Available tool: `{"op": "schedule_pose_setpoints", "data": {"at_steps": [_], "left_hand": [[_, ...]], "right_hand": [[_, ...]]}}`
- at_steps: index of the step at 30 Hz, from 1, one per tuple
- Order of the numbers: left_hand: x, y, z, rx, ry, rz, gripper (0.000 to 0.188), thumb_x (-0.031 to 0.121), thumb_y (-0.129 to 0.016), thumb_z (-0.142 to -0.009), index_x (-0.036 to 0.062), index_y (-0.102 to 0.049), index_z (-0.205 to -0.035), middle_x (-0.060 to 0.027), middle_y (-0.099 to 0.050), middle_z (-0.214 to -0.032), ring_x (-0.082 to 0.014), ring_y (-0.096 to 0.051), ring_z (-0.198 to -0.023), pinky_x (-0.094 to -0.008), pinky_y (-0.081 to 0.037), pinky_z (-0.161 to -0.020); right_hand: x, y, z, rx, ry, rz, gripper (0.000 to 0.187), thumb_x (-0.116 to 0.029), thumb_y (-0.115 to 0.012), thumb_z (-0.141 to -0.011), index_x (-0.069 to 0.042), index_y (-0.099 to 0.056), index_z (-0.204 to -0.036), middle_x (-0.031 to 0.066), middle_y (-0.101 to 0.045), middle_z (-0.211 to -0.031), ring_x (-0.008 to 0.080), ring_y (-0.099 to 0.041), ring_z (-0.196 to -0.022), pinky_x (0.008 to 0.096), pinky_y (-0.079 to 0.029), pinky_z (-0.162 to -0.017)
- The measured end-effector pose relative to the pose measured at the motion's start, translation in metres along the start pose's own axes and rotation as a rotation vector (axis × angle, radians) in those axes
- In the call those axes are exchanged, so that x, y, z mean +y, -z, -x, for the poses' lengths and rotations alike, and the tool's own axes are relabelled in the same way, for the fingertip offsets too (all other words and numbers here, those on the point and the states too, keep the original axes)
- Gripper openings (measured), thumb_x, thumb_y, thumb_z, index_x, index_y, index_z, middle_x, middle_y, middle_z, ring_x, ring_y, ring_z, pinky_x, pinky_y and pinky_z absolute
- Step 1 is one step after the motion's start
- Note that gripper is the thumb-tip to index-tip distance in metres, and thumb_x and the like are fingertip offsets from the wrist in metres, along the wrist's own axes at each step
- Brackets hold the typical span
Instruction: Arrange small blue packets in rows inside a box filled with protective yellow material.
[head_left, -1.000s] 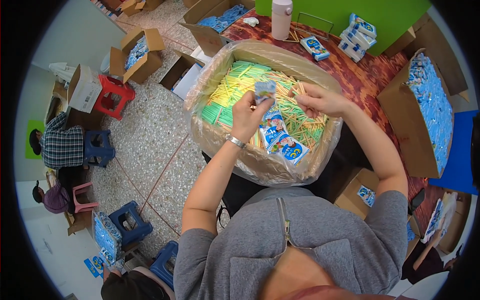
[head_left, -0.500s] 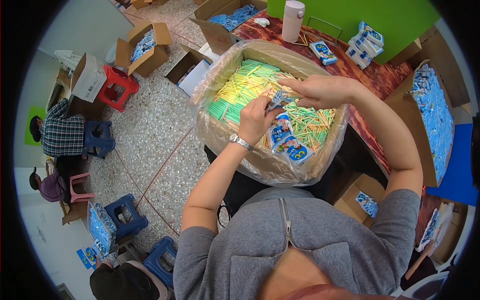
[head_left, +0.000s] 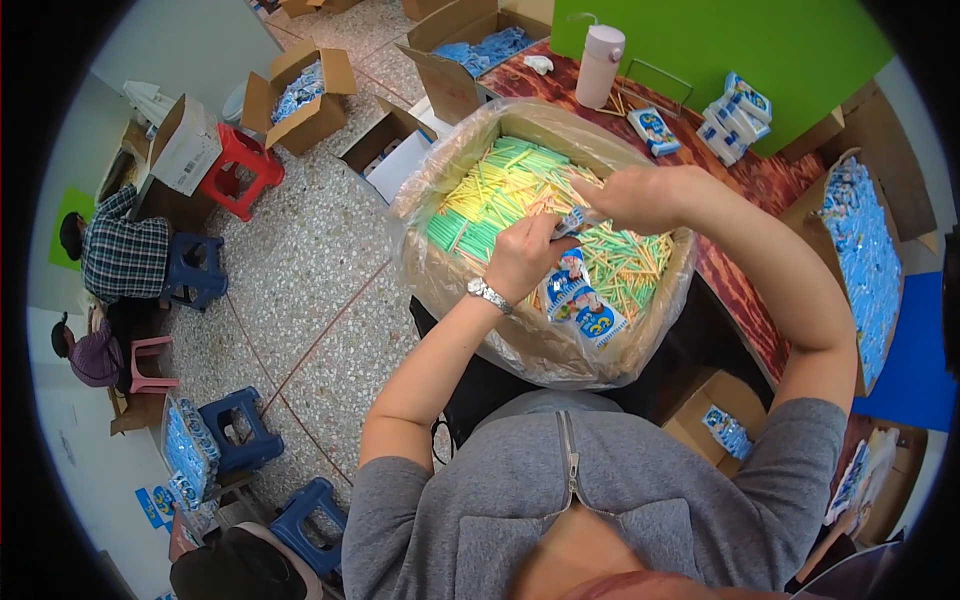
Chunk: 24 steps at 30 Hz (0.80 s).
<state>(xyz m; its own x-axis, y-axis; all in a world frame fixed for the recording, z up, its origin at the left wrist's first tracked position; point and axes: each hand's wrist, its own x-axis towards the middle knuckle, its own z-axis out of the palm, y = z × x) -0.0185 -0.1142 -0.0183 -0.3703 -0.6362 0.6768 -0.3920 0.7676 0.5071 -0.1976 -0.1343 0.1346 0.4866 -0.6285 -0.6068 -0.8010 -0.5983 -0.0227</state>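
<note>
Right hand palm-down, perhaps against the packet

Sticks are filling the lined box before the person, and packets are lying on them at the near side. Behind the box, a bottle is standing on the table, a stack of packs sitting to its right. A carton is standing farther right. Stools are standing on the floor to the left.
</note>
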Motion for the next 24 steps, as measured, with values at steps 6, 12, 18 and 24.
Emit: {"op": "schedule_pose_setpoints", "data": {"at_steps": [6,12,18,24], "left_hand": [[-0.002,0.004,0.001,-0.015,0.045,0.043,0.033,0.019,-0.084,-0.069,0.003,-0.062,-0.088,-0.0115,-0.063,-0.073,-0.027,-0.064,-0.063,-0.0348,-0.049,-0.054],[0.0,-0.001,-0.001,-0.028,-0.053,0.015,0.037,0.019,-0.083,-0.069,0.0029,-0.061,-0.093,-0.0117,-0.064,-0.075,-0.0286,-0.064,-0.064,-0.0362,-0.05,-0.055],[0.002,0.002,-0.006,-0.08,-0.071,0.044,0.032,0.016,-0.079,-0.072,0.0037,-0.061,-0.095,-0.0102,-0.064,-0.075,-0.0271,-0.065,-0.067,-0.0375,-0.052,-0.059],[0.0,-0.002,-0.011,-0.102,0.136,0.257,0.033,0.018,-0.079,-0.076,0.0026,-0.061,-0.099,-0.013,-0.065,-0.079,-0.0286,-0.066,-0.07,-0.0359,-0.052,-0.06]], "right_hand": [[-0.002,0.004,0.009,0.046,0.014,-0.025,0.058,-0.011,-0.06,-0.09,0.009,-0.03,-0.135,0.0273,-0.065,-0.098,0.04,-0.064,-0.096,0.0473,-0.051,-0.078],[-0.005,0.001,0.004,-0.037,-0.031,-0.018,0.068,-0.013,-0.063,-0.089,0.008,-0.023,-0.14,0.0269,-0.065,-0.094,0.0402,-0.064,-0.095,0.0471,-0.051,-0.077],[-0.007,0.014,0.0,-0.01,-0.049,0.035,0.086,-0.018,-0.074,-0.081,0.006,-0.021,-0.145,0.0236,-0.066,-0.091,0.0391,-0.063,-0.095,0.0469,-0.051,-0.078],[0.022,-0.014,0.012,0.426,0.113,-0.094,0.077,-0.019,-0.075,-0.079,-0.002,-0.034,-0.142,0.0188,-0.065,-0.101,0.0367,-0.059,-0.105,0.0456,-0.048,-0.084]]}}
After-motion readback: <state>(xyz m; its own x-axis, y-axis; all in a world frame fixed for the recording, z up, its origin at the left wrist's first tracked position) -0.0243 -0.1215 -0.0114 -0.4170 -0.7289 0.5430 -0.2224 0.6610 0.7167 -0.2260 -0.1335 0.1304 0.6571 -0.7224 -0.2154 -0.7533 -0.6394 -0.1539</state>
